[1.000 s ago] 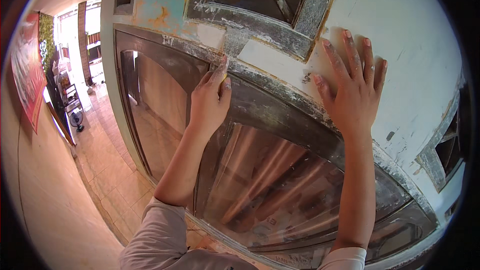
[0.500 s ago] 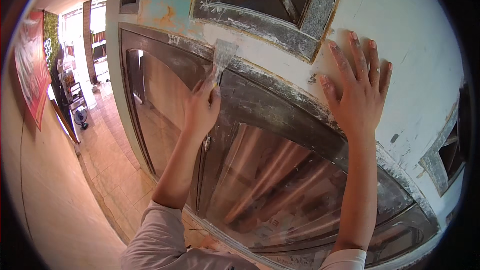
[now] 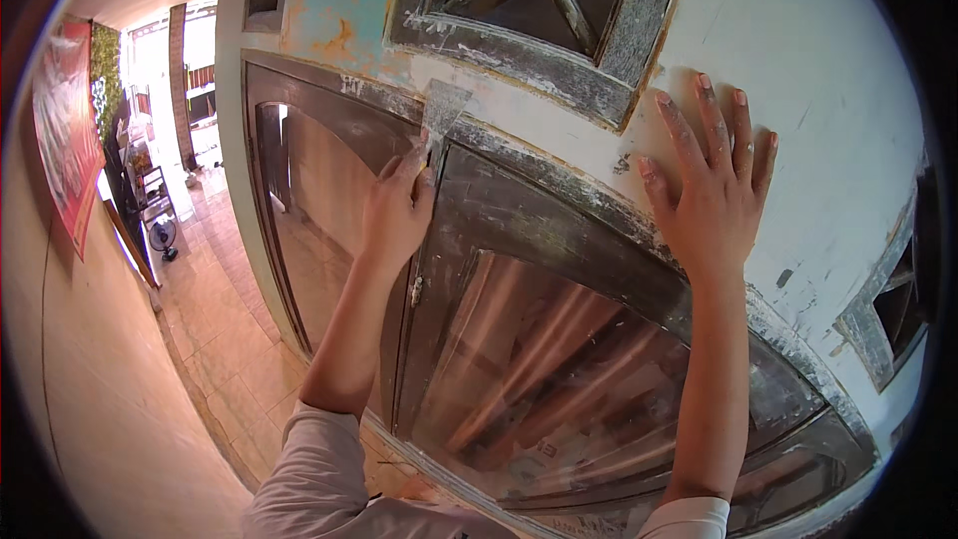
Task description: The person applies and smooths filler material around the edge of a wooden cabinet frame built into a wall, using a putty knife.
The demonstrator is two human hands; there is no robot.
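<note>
My left hand (image 3: 396,205) is closed around the handle of a putty knife (image 3: 445,108), its wide blade pointing up. The blade lies over the whitish wall strip at the upper edge of the dark wooden window frame (image 3: 559,175). White smears mark that worn frame. Farther right, my right hand (image 3: 711,190) rests on the white wall (image 3: 808,50) with fingers spread and nothing in it. Pale residue shows on its fingers. The putty knife's handle is mostly hidden by my left hand.
Above is a dark wooden vent frame (image 3: 519,50) with crossed bars. Glass panes (image 3: 549,369) fill the window below my arms. At left, a tiled passage (image 3: 215,309) runs past a red banner (image 3: 68,130) and a standing fan (image 3: 163,237) toward a bright opening.
My left hand and the putty knife have shifted slightly down and left against the frame. My right hand has slid slightly down the wall, its fingers still spread.
</note>
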